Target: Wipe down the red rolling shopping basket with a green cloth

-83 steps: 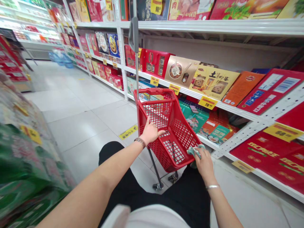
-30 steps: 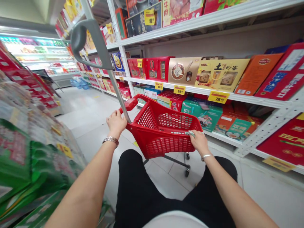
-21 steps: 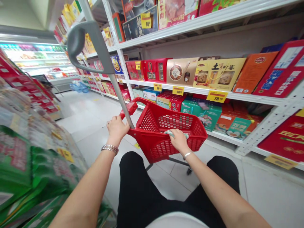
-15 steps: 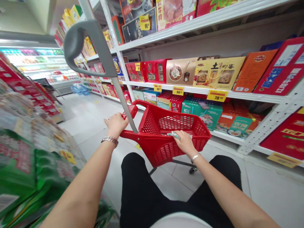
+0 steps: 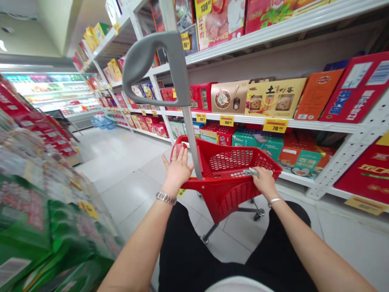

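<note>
A red plastic shopping basket cart [image 5: 226, 202] stands in front of my knees, with holes in its walls. My left hand [image 5: 179, 170] lies over the red handle [image 5: 179, 149] at its left end, palm down, fingers spread and apart. My right hand [image 5: 265, 182] is closed on a light green and white cloth [image 5: 251, 172] at the basket's near rim, to the right. A grey pull handle [image 5: 180, 69] on a metal pole [image 5: 193, 142] rises beside my left hand.
White shelves [image 5: 322, 125] with boxed goods and yellow price tags run along the right and back. Green packages [image 5: 27, 211] crowd the left side. Tiled floor [image 5: 136, 162] stretches down the aisle to a lit display case [image 5: 67, 91]. The cart's wheels [image 5: 258, 215] rest near the shelf base.
The cart and its grey handle have shifted to the right, and both hands with them. My left hand's fingers have spread out over the red handle. The right hand still holds the cloth.
</note>
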Action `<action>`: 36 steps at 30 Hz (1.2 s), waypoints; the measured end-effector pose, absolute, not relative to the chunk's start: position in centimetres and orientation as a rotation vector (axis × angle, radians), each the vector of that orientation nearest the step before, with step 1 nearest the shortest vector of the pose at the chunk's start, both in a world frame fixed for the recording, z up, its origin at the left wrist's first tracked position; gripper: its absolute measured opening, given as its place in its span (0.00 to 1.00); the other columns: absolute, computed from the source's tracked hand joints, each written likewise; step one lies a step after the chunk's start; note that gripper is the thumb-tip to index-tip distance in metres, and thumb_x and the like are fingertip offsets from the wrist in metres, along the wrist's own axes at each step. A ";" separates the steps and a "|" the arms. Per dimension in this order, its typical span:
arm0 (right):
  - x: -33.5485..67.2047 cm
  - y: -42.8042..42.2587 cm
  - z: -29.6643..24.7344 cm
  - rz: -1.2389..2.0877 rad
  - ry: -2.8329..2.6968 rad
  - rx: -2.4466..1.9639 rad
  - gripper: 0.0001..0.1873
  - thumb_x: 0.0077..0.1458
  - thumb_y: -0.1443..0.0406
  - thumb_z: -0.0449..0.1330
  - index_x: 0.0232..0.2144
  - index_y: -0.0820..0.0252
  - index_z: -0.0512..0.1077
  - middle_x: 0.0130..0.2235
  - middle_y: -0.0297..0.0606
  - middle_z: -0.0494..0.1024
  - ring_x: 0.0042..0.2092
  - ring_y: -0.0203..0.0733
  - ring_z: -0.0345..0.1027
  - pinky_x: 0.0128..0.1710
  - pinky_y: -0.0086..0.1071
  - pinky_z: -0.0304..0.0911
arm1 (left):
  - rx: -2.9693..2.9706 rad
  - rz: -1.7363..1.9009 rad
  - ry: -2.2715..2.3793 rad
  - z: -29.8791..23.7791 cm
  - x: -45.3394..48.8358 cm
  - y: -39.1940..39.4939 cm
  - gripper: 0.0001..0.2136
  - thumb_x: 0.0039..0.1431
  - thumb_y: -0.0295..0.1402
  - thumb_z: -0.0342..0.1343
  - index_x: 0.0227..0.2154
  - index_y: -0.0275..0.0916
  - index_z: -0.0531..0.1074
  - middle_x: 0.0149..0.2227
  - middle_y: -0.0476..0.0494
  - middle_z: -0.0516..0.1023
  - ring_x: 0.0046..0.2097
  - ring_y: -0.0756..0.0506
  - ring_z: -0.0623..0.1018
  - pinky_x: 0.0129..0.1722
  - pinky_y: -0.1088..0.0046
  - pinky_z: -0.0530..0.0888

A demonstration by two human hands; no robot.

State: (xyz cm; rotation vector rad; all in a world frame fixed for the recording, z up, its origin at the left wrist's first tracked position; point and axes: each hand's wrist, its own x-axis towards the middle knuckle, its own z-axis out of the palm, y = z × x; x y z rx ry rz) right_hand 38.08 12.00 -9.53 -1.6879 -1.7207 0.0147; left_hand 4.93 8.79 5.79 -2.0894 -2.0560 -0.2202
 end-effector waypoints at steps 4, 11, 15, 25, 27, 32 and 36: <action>34.2 10.4 -7.7 0.089 -1.735 -1.589 0.10 0.60 0.66 0.54 0.36 0.56 0.76 0.37 0.40 0.79 0.40 0.45 0.71 0.40 0.34 0.60 | -2.112 -0.239 -2.052 5.6 6.7 8.8 0.30 0.66 0.39 0.41 0.70 0.40 0.51 0.71 0.37 0.52 0.72 0.33 0.49 0.65 0.31 0.40; 26.1 7.5 -4.3 0.233 -1.806 -1.220 0.11 0.62 0.66 0.54 0.40 0.53 0.76 0.39 0.38 0.79 0.42 0.43 0.72 0.43 0.32 0.63 | -2.119 -0.262 -2.061 5.7 7.0 9.0 0.28 0.67 0.42 0.42 0.68 0.43 0.56 0.70 0.37 0.58 0.71 0.32 0.55 0.65 0.30 0.44; 27.3 6.9 -5.1 0.235 -1.833 -1.164 0.12 0.63 0.65 0.53 0.43 0.54 0.76 0.40 0.39 0.80 0.42 0.44 0.72 0.44 0.33 0.64 | -2.124 -0.299 -2.068 5.8 6.5 8.6 0.26 0.68 0.43 0.41 0.67 0.48 0.58 0.70 0.42 0.57 0.70 0.31 0.55 0.64 0.28 0.46; 36.5 8.0 -8.2 0.030 -1.721 -1.645 0.10 0.60 0.63 0.54 0.36 0.56 0.76 0.36 0.40 0.80 0.38 0.45 0.72 0.38 0.32 0.60 | -2.142 -0.273 -2.081 5.9 5.6 7.8 0.25 0.67 0.44 0.42 0.66 0.49 0.60 0.70 0.43 0.57 0.70 0.31 0.56 0.62 0.26 0.50; 35.4 7.7 -7.5 0.067 -1.708 -1.663 0.10 0.61 0.63 0.54 0.35 0.55 0.76 0.35 0.39 0.80 0.37 0.44 0.72 0.37 0.32 0.59 | -2.134 -0.270 -2.090 5.9 5.6 7.7 0.26 0.67 0.44 0.42 0.66 0.49 0.59 0.70 0.43 0.56 0.70 0.30 0.56 0.62 0.26 0.50; 27.5 5.7 -4.6 0.271 -1.758 -1.329 0.11 0.64 0.64 0.54 0.39 0.54 0.76 0.38 0.38 0.79 0.40 0.43 0.72 0.42 0.32 0.62 | -2.119 -0.248 -2.110 6.1 5.6 7.6 0.26 0.67 0.43 0.43 0.66 0.49 0.59 0.70 0.43 0.58 0.70 0.30 0.57 0.62 0.27 0.50; 23.0 4.4 -2.8 0.327 -1.770 -1.117 0.12 0.63 0.66 0.54 0.44 0.53 0.76 0.42 0.38 0.79 0.45 0.43 0.71 0.47 0.34 0.63 | -2.103 -0.234 -2.102 6.2 5.1 7.4 0.25 0.67 0.42 0.43 0.66 0.47 0.60 0.68 0.40 0.62 0.70 0.31 0.58 0.62 0.27 0.51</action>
